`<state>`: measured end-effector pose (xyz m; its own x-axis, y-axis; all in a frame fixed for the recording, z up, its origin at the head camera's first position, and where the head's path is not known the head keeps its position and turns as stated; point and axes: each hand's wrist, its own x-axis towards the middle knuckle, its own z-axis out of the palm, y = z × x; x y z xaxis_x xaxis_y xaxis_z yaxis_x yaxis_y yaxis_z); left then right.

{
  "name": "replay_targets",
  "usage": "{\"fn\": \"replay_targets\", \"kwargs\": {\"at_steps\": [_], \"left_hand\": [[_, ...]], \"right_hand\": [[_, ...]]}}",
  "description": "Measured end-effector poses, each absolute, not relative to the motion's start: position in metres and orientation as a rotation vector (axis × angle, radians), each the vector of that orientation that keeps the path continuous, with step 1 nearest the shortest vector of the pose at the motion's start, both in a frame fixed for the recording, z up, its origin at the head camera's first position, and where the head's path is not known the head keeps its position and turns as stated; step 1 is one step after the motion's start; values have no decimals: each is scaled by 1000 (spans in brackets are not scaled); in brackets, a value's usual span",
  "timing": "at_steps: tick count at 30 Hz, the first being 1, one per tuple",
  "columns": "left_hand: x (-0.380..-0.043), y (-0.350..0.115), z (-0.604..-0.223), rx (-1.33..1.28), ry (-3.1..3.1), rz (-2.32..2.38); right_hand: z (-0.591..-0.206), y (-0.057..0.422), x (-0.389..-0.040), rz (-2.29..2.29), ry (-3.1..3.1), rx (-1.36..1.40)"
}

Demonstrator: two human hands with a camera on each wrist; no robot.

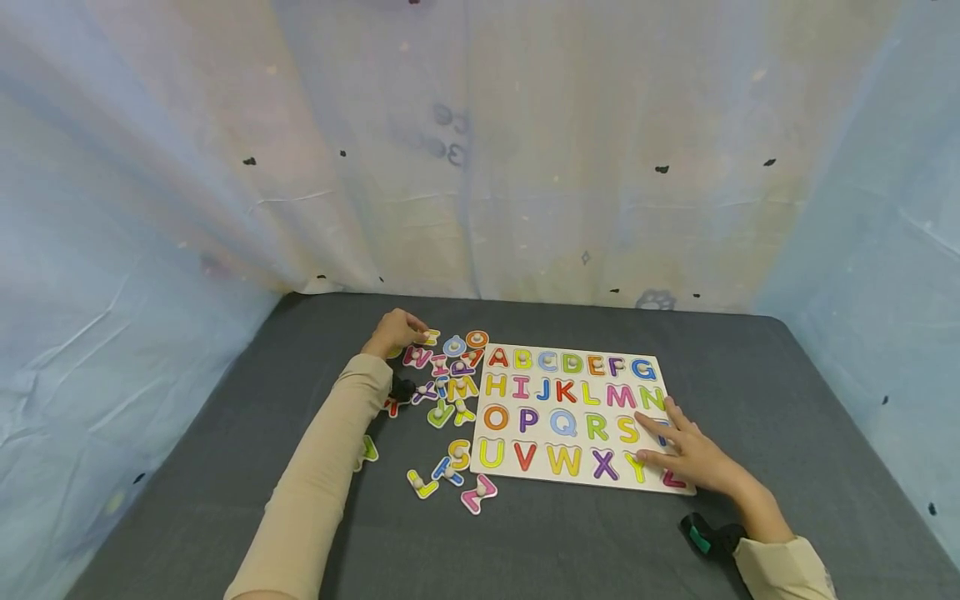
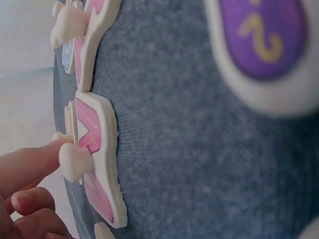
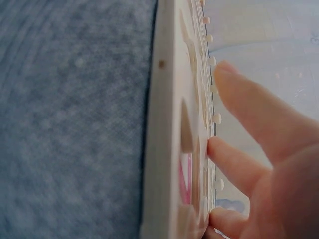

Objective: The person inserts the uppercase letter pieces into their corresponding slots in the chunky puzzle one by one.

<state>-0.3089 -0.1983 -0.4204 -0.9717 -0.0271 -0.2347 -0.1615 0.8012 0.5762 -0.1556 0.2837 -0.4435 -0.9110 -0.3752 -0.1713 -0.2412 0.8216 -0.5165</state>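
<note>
Alphabet board (image 1: 543, 435) is white; letters are red, yellow, green, blue, orange, purple, pink. Loose Z piece (image 1: 472, 501) is pink, L piece (image 1: 426, 492) yellow, O piece (image 1: 469, 339) orange, all pale-edged. Tabletop (image 1: 570, 542) is dark grey. Backdrop (image 1: 555, 208): mottled pastel blue/lilac/cream, black specks. Sleeves (image 1: 311, 475) are beige.

A person's left arm (image 1: 311, 479), beige-sleeved, stretches forward, its hand (image 1: 397, 331) angled inward with several fingers curled. Nearer the body than the left, the right hand (image 1: 696, 454) faces palm down, fingers spread and pointing forward-left.
</note>
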Motion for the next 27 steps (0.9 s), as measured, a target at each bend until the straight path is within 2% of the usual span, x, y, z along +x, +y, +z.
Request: {"fn": "replay_targets", "kwargs": {"at_steps": [19, 27], "left_hand": [[-308, -202, -420, -117, 2872, 889], [-300, -193, -415, 17, 2895, 1029]], "right_hand": [[-442, 282, -154, -734, 2738, -490], [-442, 284, -154, -746, 2749, -500]]}}
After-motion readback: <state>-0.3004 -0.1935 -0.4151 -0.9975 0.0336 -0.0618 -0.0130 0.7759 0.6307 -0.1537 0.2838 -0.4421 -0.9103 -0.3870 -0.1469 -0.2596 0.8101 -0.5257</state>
